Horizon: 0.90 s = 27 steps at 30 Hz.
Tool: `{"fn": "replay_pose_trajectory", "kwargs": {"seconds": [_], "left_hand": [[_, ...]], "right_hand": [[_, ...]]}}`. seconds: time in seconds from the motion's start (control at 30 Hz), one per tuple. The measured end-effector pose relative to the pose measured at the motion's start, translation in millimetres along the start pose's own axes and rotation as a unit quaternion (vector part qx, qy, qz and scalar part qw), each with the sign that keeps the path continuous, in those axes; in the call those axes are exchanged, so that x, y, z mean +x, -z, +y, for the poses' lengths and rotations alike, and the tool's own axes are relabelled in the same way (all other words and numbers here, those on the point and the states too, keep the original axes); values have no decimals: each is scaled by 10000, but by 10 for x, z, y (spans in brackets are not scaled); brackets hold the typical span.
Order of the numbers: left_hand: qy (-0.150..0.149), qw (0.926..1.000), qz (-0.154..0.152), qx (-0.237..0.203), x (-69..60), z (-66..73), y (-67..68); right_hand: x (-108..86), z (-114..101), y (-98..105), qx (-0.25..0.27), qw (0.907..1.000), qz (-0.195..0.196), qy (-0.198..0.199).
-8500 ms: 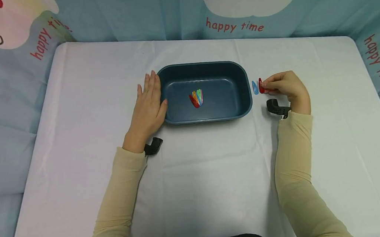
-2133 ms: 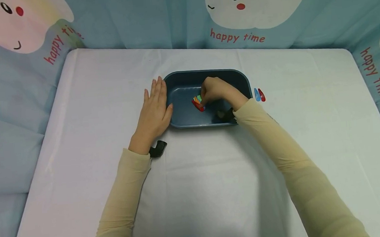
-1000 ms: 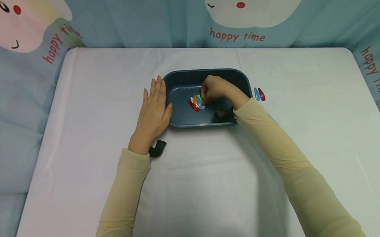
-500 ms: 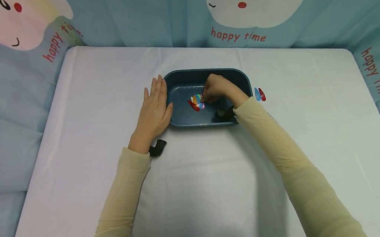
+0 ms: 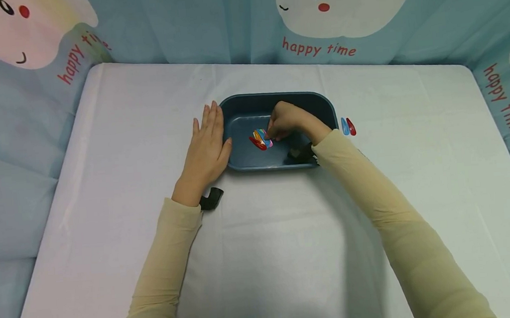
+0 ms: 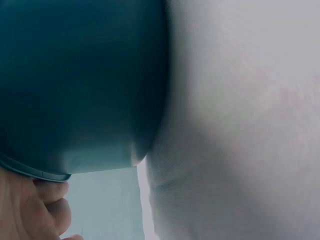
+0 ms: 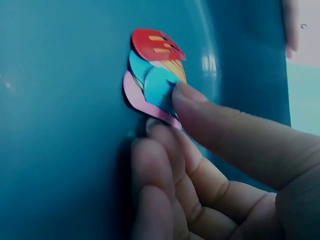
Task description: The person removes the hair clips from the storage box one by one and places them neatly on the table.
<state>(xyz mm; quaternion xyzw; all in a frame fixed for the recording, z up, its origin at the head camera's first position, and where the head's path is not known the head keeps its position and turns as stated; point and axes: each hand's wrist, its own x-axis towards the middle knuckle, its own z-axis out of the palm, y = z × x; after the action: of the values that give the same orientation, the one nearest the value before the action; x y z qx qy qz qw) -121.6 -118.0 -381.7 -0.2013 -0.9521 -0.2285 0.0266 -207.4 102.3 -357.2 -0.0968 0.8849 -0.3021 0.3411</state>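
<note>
A dark blue rectangular bin (image 5: 278,167) stands on the white table. Inside it lies a small overlapping pile of snap hair clips (image 5: 259,139). My right hand (image 5: 289,120) reaches in over the bin's right side. In the right wrist view, thumb and forefinger pinch at a blue hair clip (image 7: 159,86), with a pink clip (image 7: 140,100) beneath it and a red clip (image 7: 152,45) at the far side of the pile. Straight fingers of my left hand (image 5: 202,150) rest along the bin's left wall; the left wrist view shows the bin's outer wall (image 6: 80,85) up close.
Just right of the bin, a blue clip (image 5: 345,126) and a red clip (image 5: 351,126) lie side by side on the white tablecloth (image 5: 417,166). Blue printed curtains (image 5: 182,30) hang behind the table and along its sides.
Early on, my right hand held a red clip outside the bin; now it works at the pile inside. The pile has shifted slightly left under its fingers. My left hand stays against the bin.
</note>
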Motion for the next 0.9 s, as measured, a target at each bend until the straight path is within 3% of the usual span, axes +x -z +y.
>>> {"fn": "replay_pose_trajectory", "kwargs": {"seconds": [0.2,0.9], "left_hand": [[0,10000,5,38,-3,-5,0],[-12,10000,59,-36,3,-5,-12]], "right_hand": [[8,-26,-14,-166,9999,-9,16],[-39,-8,29,549,9979,-133,-304]]}}
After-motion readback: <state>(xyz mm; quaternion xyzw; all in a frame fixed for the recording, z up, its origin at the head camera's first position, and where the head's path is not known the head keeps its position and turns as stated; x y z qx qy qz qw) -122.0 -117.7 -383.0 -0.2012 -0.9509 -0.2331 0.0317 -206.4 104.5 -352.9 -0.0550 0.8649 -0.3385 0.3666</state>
